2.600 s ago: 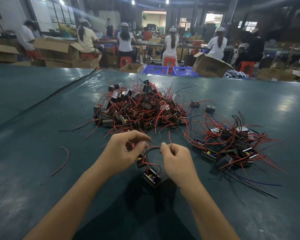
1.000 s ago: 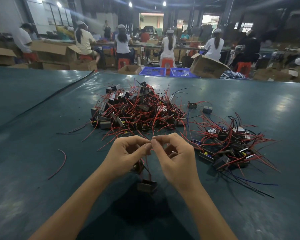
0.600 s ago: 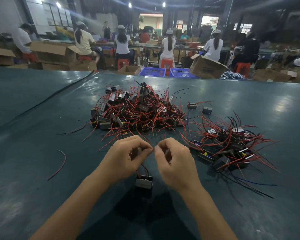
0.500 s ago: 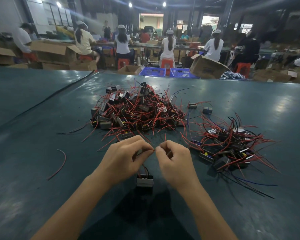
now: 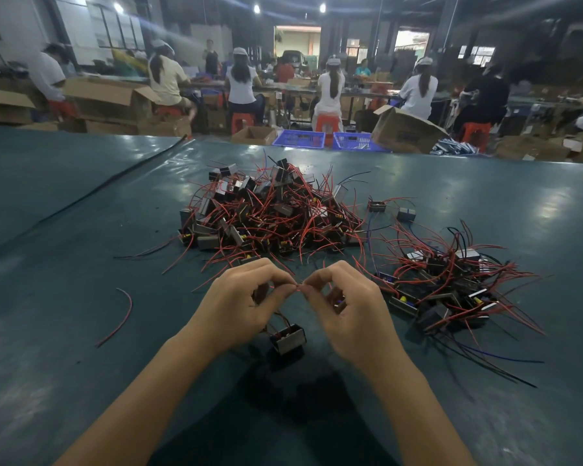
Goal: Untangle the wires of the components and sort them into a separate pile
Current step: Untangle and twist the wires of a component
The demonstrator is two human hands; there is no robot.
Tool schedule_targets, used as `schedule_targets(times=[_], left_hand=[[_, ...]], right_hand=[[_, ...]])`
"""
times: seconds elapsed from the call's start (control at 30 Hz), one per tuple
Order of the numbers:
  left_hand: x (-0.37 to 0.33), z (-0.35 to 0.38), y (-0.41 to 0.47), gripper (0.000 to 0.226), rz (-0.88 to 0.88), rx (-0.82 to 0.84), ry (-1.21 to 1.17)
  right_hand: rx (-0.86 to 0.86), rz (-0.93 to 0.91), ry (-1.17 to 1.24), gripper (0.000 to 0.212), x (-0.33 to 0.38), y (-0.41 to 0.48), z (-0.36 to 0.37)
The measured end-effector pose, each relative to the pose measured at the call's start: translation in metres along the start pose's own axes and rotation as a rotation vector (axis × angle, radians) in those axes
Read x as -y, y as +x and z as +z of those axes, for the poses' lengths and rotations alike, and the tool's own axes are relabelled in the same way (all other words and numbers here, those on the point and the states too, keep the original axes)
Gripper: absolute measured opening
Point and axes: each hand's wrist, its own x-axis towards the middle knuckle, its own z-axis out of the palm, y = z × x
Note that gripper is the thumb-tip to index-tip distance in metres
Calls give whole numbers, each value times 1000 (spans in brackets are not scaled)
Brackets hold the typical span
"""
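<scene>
- The left hand (image 5: 246,307) is curled. Its thumb and forefinger pinch a thin red wire (image 5: 296,288) at the fingertips.
- The right hand (image 5: 354,314) is curled the same way and pinches the same wire from the other side. The two sets of fingertips nearly meet above the dark green table (image 5: 81,237).
- A small boxy component with a grey metal frame and black core (image 5: 288,338) dangles on its leads below and between the hands, nearer the left one. Its shadow lies just beneath it, but I cannot tell whether it touches the table.
- Another small part with a spot of blue and yellow (image 5: 339,301) shows inside the curl of the right hand. How it is held is hidden.
- Beyond the hands, mid-table, lies a large tangled heap of like components with red leads (image 5: 270,213).
- Near the right hand sits a smaller pile of components (image 5: 448,290), apart from the heap. Its red, blue and black leads fan outward.
- Between the two piles, towards the far side, lie a lone component with red leads (image 5: 377,206) and a lone grey block (image 5: 406,214).
- A loose curved red wire offcut (image 5: 118,316) lies on the table well left of the left hand.
- Past the table's far edge stand two blue plastic crates (image 5: 298,139) and an open cardboard box (image 5: 404,129).
- Farther back, seated workers in white tops (image 5: 330,85) face away on red stools (image 5: 329,124).
</scene>
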Motion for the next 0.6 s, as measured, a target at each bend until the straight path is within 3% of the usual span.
schedule_targets(times=[0.47,0.6], left_hand=[[-2,0,2,8,-43,4,-123],[-1,-1,1,7,-49,7,-131]], right_hand=[[1,-86,-31,20,8,0,-3],[4,-102,-65,12,5,0,-4]])
